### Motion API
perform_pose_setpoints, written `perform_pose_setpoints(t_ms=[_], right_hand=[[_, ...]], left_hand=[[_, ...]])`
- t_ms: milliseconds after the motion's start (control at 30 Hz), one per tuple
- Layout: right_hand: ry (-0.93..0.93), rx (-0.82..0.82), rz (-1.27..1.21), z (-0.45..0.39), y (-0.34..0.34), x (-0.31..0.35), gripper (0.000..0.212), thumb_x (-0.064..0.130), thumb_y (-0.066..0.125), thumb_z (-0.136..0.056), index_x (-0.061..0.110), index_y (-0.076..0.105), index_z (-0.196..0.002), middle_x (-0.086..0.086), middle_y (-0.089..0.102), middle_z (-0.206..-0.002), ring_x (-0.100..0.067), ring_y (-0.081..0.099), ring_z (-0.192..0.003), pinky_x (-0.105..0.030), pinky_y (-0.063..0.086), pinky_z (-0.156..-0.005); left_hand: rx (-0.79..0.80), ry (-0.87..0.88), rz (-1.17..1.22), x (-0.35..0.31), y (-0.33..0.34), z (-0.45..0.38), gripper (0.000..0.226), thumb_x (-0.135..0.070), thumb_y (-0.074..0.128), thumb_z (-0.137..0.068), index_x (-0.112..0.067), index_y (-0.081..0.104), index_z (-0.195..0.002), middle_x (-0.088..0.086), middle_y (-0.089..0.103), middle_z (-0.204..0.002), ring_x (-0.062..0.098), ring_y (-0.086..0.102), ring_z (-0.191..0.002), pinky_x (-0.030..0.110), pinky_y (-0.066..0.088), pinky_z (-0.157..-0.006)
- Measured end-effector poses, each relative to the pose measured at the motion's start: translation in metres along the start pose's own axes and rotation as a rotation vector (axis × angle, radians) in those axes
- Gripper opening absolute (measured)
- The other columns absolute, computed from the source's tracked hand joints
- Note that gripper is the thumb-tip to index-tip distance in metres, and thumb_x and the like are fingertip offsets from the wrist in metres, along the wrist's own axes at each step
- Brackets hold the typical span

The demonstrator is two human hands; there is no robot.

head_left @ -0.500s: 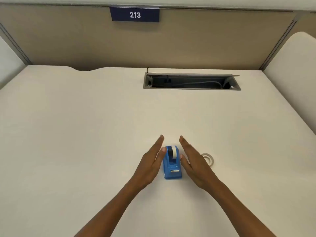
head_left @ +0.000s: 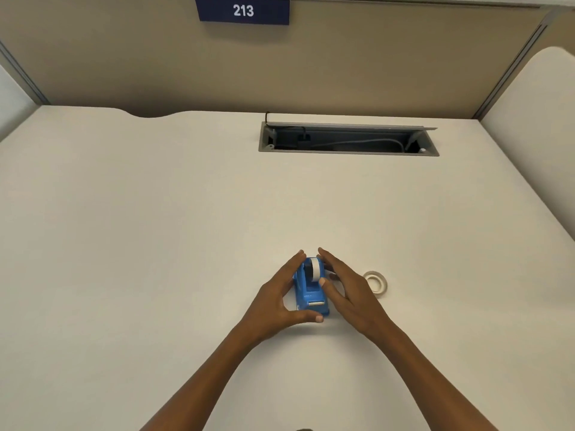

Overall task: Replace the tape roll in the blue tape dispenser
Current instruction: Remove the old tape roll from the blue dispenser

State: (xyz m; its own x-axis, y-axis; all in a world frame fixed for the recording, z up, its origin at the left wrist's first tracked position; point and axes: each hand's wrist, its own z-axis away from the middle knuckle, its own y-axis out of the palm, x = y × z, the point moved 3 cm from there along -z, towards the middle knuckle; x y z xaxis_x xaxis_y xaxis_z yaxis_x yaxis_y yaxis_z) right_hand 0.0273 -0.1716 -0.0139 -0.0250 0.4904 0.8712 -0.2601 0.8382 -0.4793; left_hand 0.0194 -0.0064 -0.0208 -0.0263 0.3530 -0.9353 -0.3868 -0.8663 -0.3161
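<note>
A small blue tape dispenser sits on the white desk, near its front middle. A white tape roll stands in its cradle. My left hand wraps the dispenser's left side, fingers along the back and thumb under the front corner. My right hand rests against the right side, thumb touching the body by the roll and fingertips at the roll's top. A second, loose tape roll lies flat on the desk just right of my right hand.
An open grey cable tray with cords is recessed in the desk at the back. A beige partition with a "213" sign stands behind. A white panel borders the right side.
Both hands have closed in from flat beside the dispenser and now touch it. My left thumb has hooked under the front corner, and my right thumb has come onto the body.
</note>
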Motion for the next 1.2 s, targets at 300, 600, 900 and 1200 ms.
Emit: perform_pose_setpoints(t_ms=[300, 600, 900, 1200], right_hand=[[-0.089, -0.017, 0.039, -0.005, -0.001, 0.002, 0.058, 0.019, 0.061, -0.085, 0.034, 0.038, -0.137, 0.012, 0.049, -0.132, 0.005, 0.046, -0.118, -0.003, 0.035, -0.094], [-0.104, -0.03, 0.059, -0.013, -0.006, 0.003, 0.043, 0.021, 0.064, -0.086, 0.026, 0.05, -0.127, 0.006, 0.054, -0.126, -0.005, 0.053, -0.112, -0.006, 0.041, -0.088], [-0.105, 0.008, 0.019, -0.02, -0.008, 0.01, 0.034, 0.015, 0.06, -0.089, 0.022, 0.052, -0.121, 0.007, 0.054, -0.121, -0.009, 0.051, -0.114, -0.024, 0.051, -0.083], [-0.073, 0.047, 0.0, -0.022, -0.008, 0.01, 0.032, 0.015, 0.057, -0.09, 0.018, 0.052, -0.121, 0.006, 0.053, -0.121, -0.01, 0.051, -0.114, -0.026, 0.048, -0.09]], left_hand=[[-0.033, 0.075, -0.069, 0.008, 0.0, -0.001, 0.094, -0.027, 0.079, -0.07, -0.041, 0.019, -0.142, -0.032, 0.024, -0.146, -0.009, 0.029, -0.133, 0.016, 0.031, -0.107], [-0.042, 0.086, -0.068, 0.009, -0.001, -0.003, 0.094, -0.031, 0.08, -0.069, -0.047, 0.02, -0.139, -0.031, 0.025, -0.146, -0.009, 0.03, -0.133, 0.014, 0.032, -0.106], [-0.045, 0.085, -0.051, 0.015, 0.0, -0.005, 0.093, -0.033, 0.079, -0.069, -0.052, 0.019, -0.137, -0.041, 0.024, -0.141, -0.012, 0.031, -0.13, 0.004, 0.03, -0.099], [-0.045, 0.07, -0.043, 0.015, -0.001, -0.004, 0.093, -0.03, 0.079, -0.069, -0.054, 0.019, -0.135, -0.038, 0.024, -0.142, -0.014, 0.03, -0.129, 0.003, 0.03, -0.099]])
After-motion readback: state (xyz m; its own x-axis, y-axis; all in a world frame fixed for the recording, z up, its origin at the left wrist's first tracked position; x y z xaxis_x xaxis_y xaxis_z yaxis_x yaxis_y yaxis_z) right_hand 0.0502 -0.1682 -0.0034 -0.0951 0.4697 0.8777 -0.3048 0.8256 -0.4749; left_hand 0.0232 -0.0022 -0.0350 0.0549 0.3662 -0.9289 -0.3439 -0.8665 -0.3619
